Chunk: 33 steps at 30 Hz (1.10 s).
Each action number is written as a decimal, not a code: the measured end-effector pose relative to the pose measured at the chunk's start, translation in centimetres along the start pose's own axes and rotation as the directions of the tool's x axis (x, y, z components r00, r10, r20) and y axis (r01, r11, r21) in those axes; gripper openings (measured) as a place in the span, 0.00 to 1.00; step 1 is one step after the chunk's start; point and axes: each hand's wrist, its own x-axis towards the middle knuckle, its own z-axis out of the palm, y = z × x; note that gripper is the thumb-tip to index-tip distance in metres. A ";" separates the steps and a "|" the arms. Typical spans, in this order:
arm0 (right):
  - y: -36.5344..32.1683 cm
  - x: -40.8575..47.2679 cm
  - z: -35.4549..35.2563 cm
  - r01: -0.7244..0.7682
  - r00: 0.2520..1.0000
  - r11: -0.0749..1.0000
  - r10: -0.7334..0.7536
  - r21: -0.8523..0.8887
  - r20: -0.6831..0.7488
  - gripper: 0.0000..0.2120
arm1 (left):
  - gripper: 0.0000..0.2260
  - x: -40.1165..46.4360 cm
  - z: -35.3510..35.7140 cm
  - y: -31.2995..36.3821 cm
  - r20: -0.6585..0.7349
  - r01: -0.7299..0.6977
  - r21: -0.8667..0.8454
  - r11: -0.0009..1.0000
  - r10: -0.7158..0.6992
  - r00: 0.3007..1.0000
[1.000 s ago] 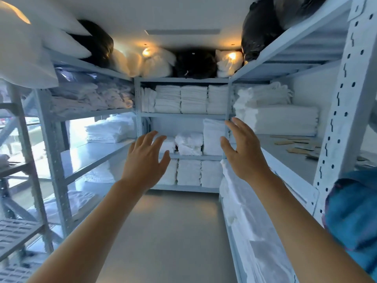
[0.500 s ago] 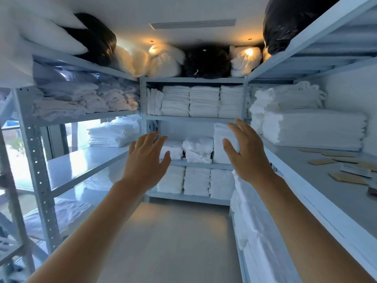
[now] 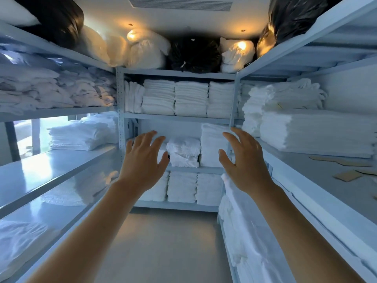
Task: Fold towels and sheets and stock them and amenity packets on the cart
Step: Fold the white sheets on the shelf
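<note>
I stand in a linen store between grey metal shelves. Both arms reach forward toward the back shelving unit [image 3: 177,117]. My left hand [image 3: 143,162] and my right hand [image 3: 242,162] are spread, fingers relaxed, holding nothing, in the air short of the middle shelf. Between them shows a small stack of crumpled white towels [image 3: 183,153] and a taller folded stack [image 3: 213,144]. Neat folded white towels [image 3: 190,99] fill the shelf above, and more stacks [image 3: 181,186] sit on the lowest shelf. No cart is in view.
The left shelves [image 3: 55,160] hold folded sheets [image 3: 79,135] and rumpled linen higher up. The right shelves carry a thick stack of sheets [image 3: 314,133], flat cardboard pieces [image 3: 346,175] and linen below [image 3: 240,221]. Black and white bags [image 3: 193,54] line the top. A bare floor aisle [image 3: 163,246] runs ahead.
I have moved deeper into the aisle; the back shelves are nearer and larger. Both hands stay raised and spread, now closer to the middle-shelf towels.
</note>
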 end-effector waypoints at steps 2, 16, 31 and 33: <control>0.9 2.3 2.5 -0.026 1.000 1.000 0.026 -0.008 0.011 0.25 | 0.22 3.0 2.6 -1.6 0.002 -0.006 -0.045 0.999 0.006 1.000; 7.4 14.3 19.0 -0.221 0.972 0.970 0.227 -0.101 0.062 0.22 | 0.19 18.5 21.9 -10.7 0.051 -0.088 -0.239 0.967 0.103 0.993; 23.3 23.3 33.0 -0.249 0.963 0.961 0.259 -0.119 0.076 0.22 | 0.17 30.3 41.7 -9.5 0.098 -0.072 -0.246 0.967 0.099 0.990; 26.3 25.1 34.8 -0.259 0.959 0.960 0.269 -0.107 0.087 0.22 | 0.17 32.5 44.3 -8.7 0.120 -0.061 -0.242 0.968 0.092 0.989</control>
